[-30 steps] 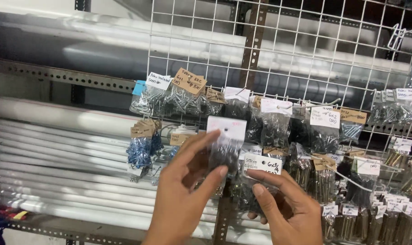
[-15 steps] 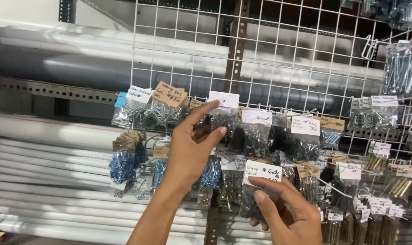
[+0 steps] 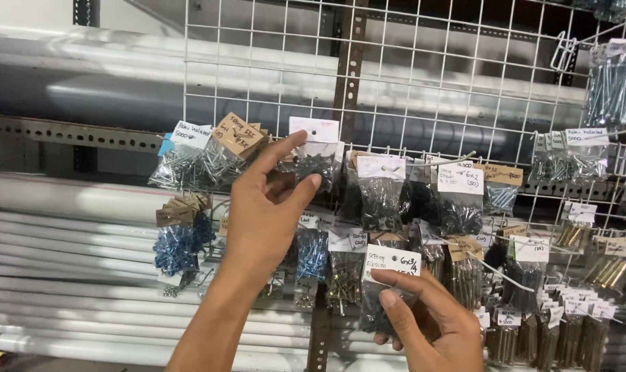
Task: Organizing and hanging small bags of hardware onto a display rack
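My left hand is raised to the wire grid panel and pinches a small clear bag of dark screws with a white card top between thumb and fingers, up at the top row of hanging bags. Lower down, my right hand grips another bag of dark screws with a white handwritten label by its top edge. Both bags are close against the rows of other hanging screw packets.
Many small bags of screws and bolts with white or brown card labels hang on hooks across the grid. Blue-screw bags hang at left. White pipes lie stacked on a shelf behind; long bolts hang top right.
My left hand has lifted its white-topped bag from the middle of the display up to the top row. The right hand has stayed low with its labelled bag.
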